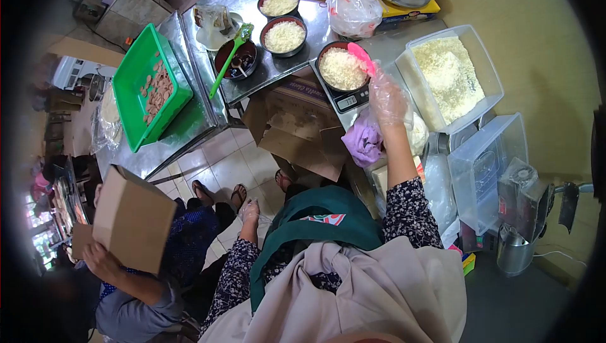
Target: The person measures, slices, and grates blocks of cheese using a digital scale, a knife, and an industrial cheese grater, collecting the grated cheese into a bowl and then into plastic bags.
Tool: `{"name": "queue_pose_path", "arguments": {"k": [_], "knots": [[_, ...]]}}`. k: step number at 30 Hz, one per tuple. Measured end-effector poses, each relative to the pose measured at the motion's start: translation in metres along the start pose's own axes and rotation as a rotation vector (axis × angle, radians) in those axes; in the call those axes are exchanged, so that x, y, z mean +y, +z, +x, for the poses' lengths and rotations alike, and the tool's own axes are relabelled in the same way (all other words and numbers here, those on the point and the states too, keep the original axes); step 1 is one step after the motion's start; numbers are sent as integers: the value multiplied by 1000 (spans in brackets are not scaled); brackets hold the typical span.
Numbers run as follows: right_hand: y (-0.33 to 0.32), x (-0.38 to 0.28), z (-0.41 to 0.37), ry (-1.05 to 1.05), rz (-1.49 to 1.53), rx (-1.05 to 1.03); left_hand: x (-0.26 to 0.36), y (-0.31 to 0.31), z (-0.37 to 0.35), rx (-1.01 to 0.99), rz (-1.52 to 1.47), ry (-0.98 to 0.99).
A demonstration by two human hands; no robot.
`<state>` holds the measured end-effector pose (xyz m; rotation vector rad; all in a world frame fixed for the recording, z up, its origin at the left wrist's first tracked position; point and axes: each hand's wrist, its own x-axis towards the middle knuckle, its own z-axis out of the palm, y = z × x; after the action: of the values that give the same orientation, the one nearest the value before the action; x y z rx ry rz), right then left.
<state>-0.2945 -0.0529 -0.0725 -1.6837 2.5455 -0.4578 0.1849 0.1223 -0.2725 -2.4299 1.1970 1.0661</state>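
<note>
My right hand (388,98), in a clear plastic glove, holds a pink scoop (362,59) over the rim of a dark bowl of white grated food (341,69). That bowl rests on a digital scale (351,100). To its right stands a clear tub (448,78) of the same pale food. Two more filled bowls, one lower (285,36) and one upper (278,4), sit on the metal table. My left hand (250,211), also gloved, hangs low at my side; its finger position is too small to make out.
A co-worker at the left holds a cardboard box (136,220). Below the counter is an open carton (297,128). A green tray (153,90) of brown pieces, a dark sauce bowl with a green spatula (232,59), a purple cloth (364,139) and an empty tub (486,172) lie around.
</note>
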Motion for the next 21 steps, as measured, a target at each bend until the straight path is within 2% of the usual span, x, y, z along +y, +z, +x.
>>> {"name": "queue_pose_path", "arguments": {"k": [2, 4, 5, 7, 10, 14, 18, 21], "knots": [[15, 16, 2, 21, 81, 30, 5, -1, -6, 44, -57, -9], [32, 34, 5, 84, 410, -26, 7, 0, -6, 24, -65, -17], [35, 40, 8, 89, 409, -26, 10, 0, -6, 10, -80, -24], [32, 43, 10, 194, 823, -177, 17, 1, -12, -9, -78, 13], [16, 41, 6, 306, 990, -268, 15, 7, -8, -115, -190, 88], [11, 43, 5, 318, 1062, -283, 0, 25, 13, -127, -64, 146], [4, 39, 4, 287, 979, -242, 14, 25, 5, -108, -42, 197], [0, 38, 5, 267, 911, -235, 42, 8, -21, -145, -104, 109]]}}
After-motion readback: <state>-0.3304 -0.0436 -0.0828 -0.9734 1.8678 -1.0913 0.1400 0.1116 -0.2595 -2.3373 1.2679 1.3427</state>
